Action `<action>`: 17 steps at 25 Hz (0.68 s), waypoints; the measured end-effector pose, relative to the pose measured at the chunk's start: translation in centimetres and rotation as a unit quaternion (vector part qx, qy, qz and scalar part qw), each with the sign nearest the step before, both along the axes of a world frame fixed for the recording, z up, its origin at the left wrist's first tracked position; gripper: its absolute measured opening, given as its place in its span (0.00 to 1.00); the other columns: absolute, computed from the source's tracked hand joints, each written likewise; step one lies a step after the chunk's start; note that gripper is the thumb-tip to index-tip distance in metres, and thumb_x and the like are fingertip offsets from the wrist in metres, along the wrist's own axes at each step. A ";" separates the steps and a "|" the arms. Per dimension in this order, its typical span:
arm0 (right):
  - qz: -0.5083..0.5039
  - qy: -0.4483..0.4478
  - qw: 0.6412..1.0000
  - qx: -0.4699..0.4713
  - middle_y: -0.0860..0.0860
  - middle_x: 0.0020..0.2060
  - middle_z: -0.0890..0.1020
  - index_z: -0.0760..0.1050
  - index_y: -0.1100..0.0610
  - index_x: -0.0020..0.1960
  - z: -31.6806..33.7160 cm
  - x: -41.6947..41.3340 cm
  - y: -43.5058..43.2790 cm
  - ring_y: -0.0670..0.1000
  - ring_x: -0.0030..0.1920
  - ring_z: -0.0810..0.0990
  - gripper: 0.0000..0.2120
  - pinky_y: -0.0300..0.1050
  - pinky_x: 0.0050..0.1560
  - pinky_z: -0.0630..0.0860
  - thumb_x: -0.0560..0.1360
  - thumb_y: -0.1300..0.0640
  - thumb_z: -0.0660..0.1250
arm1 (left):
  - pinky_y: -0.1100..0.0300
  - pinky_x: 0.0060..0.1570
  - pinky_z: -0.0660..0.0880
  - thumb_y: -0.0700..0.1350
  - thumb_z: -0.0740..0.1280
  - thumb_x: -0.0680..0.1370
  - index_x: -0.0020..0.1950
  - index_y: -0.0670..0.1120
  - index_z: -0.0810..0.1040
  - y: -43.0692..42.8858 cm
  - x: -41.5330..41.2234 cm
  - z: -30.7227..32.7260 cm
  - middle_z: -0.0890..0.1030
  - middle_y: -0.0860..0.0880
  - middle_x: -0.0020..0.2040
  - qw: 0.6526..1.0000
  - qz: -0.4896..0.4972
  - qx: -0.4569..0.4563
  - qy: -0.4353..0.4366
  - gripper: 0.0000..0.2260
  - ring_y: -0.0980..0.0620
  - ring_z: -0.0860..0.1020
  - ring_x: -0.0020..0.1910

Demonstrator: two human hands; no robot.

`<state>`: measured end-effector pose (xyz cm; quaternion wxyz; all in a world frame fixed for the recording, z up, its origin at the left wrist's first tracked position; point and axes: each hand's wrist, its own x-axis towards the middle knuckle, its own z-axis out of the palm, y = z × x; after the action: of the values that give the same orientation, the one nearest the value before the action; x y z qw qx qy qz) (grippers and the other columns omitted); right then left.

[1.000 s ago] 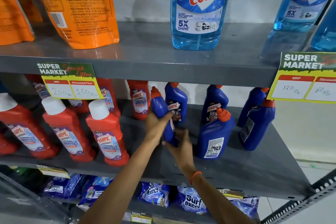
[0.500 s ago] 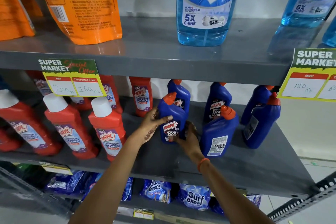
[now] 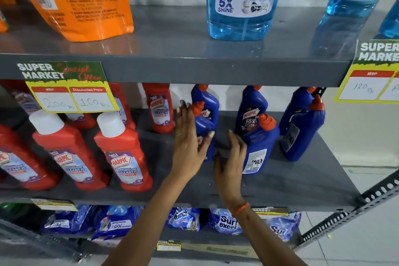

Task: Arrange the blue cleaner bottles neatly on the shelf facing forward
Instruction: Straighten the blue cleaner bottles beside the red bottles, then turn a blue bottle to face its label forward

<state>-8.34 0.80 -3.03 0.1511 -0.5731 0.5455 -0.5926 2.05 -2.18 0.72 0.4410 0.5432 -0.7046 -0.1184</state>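
Note:
Several blue Harpic cleaner bottles with orange caps stand on the right half of the grey middle shelf [image 3: 291, 179]. The front-left bottle [image 3: 204, 125] is upright; my left hand [image 3: 189, 144] lies flat against its left side, fingers spread and thumb across its front, hiding most of its label. My right hand [image 3: 231, 164] hovers open in the gap beside the front-middle bottle [image 3: 260, 151], which shows its back label. The front-right bottle [image 3: 302, 134] is also turned away. Behind, one back-row bottle [image 3: 251, 112] faces forward.
Red Harpic bathroom cleaner bottles [image 3: 123, 153] fill the shelf's left half. Above stand Colin glass cleaner bottles [image 3: 241, 0] and an orange pouch [image 3: 79, 0]. Price tags [image 3: 69, 86] hang from the upper shelf edge. Surf Excel packs [image 3: 224, 220] lie below. A perforated metal post [image 3: 345, 218] is at right.
The front-left blue bottle was turned label-forward and set down on the shelf. Both hands have opened off it, the right hand drifting toward the front-middle bottle.

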 end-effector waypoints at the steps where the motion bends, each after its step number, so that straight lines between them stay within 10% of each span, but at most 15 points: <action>1: -0.016 0.007 1.000 -0.026 0.54 0.62 0.65 0.62 0.60 0.69 0.4 -0.7 0.4 0.38 0.66 0.62 0.26 0.27 0.67 0.60 0.72 0.69 0.61 | 0.49 0.75 0.53 0.61 0.54 0.76 0.75 0.49 0.44 0.3 -0.9 0.4 0.48 0.48 0.77 1.000 -0.004 -0.030 0.002 0.33 0.50 0.47 0.76; 7: -0.107 0.033 0.993 -0.045 0.53 0.67 0.63 0.57 0.59 0.71 -1.4 -5.9 1.2 0.42 0.68 0.58 0.31 0.34 0.71 0.57 0.71 0.56 0.66 | 0.74 0.64 0.60 0.47 0.65 0.76 0.69 0.43 0.65 1.1 -6.5 -1.3 0.73 0.44 0.68 0.993 -0.105 0.000 0.049 0.23 0.50 0.70 0.67; 12: 0.017 -0.056 0.987 0.147 0.57 0.62 0.75 0.63 0.58 0.67 -5.1 -11.2 -0.7 0.54 0.61 0.75 0.36 0.51 0.62 0.74 0.64 0.61 0.76 | 0.65 0.51 0.70 0.44 0.71 0.71 0.62 0.39 0.72 -1.1 -8.9 -2.1 0.80 0.39 0.57 0.978 -0.128 0.142 0.084 0.22 0.45 0.79 0.55; 17: 0.188 -0.090 0.940 0.269 0.49 0.47 0.82 0.70 0.47 0.52 -3.8 -15.3 -2.7 0.52 0.49 0.80 0.25 0.39 0.47 0.78 0.62 0.61 0.78 | 0.67 0.48 0.76 0.39 0.70 0.72 0.58 0.44 0.75 -1.6 -9.1 -0.4 0.82 0.47 0.51 0.930 -0.180 0.234 0.217 0.15 0.63 0.80 0.46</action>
<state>-23.68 -1.89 -6.87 0.4567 -0.5474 0.5511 -0.4336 -7.01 -3.81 0.30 0.4146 0.4559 -0.6299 -0.4727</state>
